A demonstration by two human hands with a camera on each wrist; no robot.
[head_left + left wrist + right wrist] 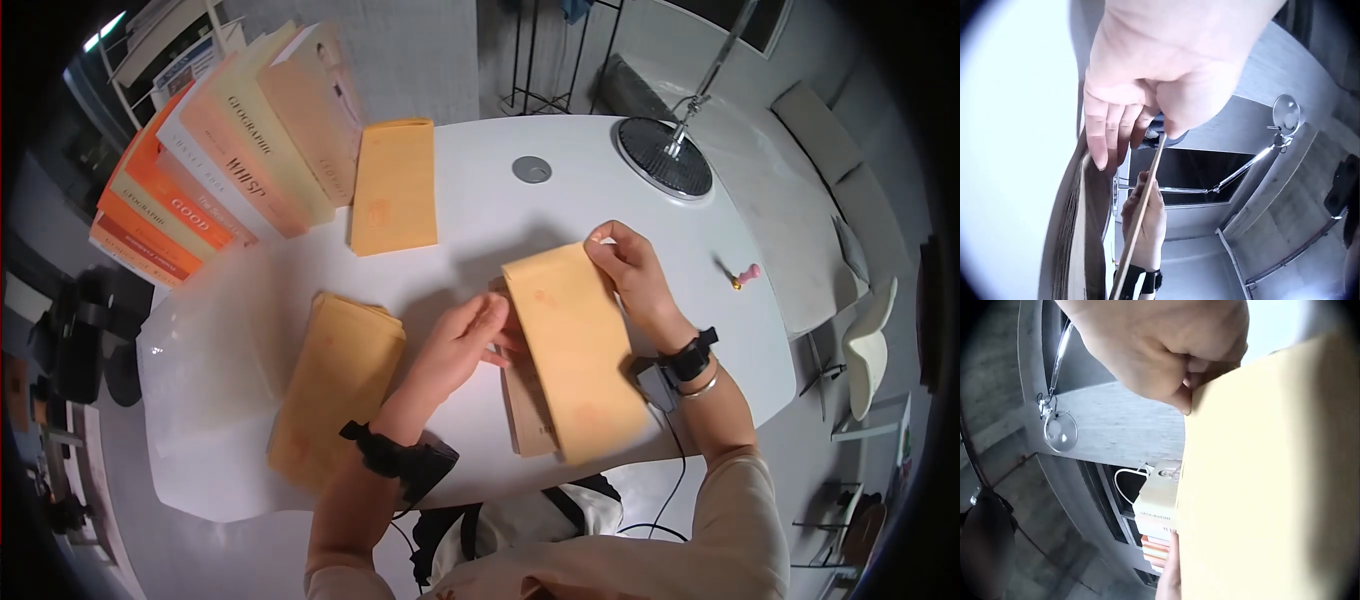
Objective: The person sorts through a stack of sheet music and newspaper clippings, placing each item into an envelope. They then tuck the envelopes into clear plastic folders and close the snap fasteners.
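Probably parting envelope (pixel 580 350) from stack (pixel 527 410); pinching one-o'clock corner with right hand (pixel 637 277), left hand (pixel 455 345) open. Next, likely lift clear.

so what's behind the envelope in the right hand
Behind the envelope in the right hand, a brown stack shows along its left side, with the left hand at its upper part. The envelope covers the rest, so that can't be seen.
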